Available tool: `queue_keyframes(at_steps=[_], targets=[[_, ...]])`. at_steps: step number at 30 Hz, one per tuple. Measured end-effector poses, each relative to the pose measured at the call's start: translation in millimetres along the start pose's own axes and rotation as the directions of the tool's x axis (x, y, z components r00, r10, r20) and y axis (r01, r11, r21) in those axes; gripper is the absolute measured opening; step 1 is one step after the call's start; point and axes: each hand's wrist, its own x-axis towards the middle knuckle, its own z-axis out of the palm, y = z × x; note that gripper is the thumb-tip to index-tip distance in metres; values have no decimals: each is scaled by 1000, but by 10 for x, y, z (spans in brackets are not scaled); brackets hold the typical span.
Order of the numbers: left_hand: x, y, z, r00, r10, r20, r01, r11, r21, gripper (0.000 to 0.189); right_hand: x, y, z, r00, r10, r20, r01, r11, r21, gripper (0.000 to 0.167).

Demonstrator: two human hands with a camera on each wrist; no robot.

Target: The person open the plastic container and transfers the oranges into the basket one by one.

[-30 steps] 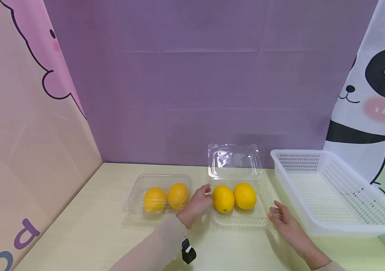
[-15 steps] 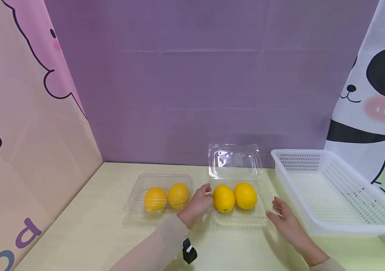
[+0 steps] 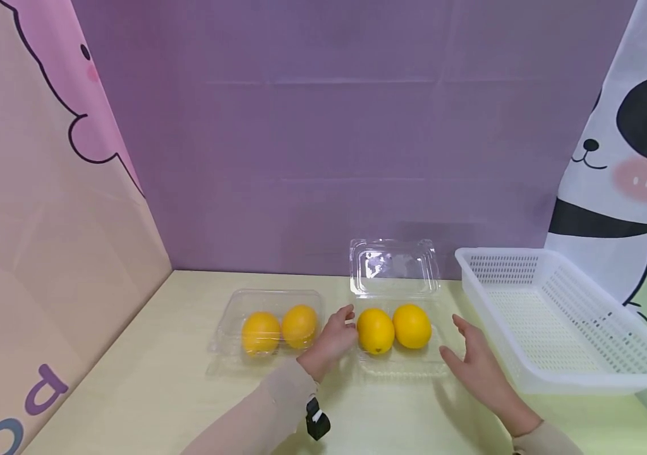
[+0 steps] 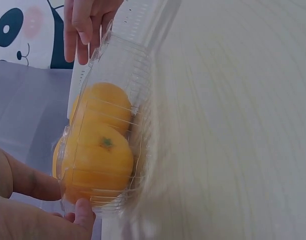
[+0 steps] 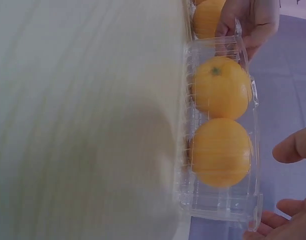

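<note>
A clear plastic clamshell container (image 3: 397, 370) stands with its lid (image 3: 394, 272) raised at the back. Side by side in its base sit two oranges, the left orange (image 3: 375, 331) and the right orange (image 3: 412, 326). My left hand (image 3: 332, 338) grips the container's left end; in the left wrist view a finger (image 4: 40, 186) lies at the rim and the thumb (image 4: 84, 212) is against the wall. Off the container's right end, my right hand (image 3: 477, 363) has thumb and fingers spread, holding nothing. The right wrist view shows its thumb (image 5: 290, 147) apart from the rim.
To the left, a second clamshell container (image 3: 238, 303) has its lid down over two more oranges (image 3: 261, 333). A white perforated basket (image 3: 528, 379) stands at the right, close beside my right hand. A purple backdrop (image 3: 323, 145) rises behind the table (image 3: 187, 373).
My right hand has moved slightly up and left, and its thumb and fingers have spread apart. The left hand, oranges and containers have stayed in place.
</note>
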Motion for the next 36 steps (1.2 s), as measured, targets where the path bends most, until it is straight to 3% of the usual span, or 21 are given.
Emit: queue_keyframes(at_steps=[15,36], targets=[[21,-23,-5,1000,11,22,-11,1000,3,71,219,-24,43,995,-92,35,94,994,-57,67],[36,-16,-12,999,23,33,-22,1000,-6,71,507,-75,125,985,-14,173,26,997,-69,74]])
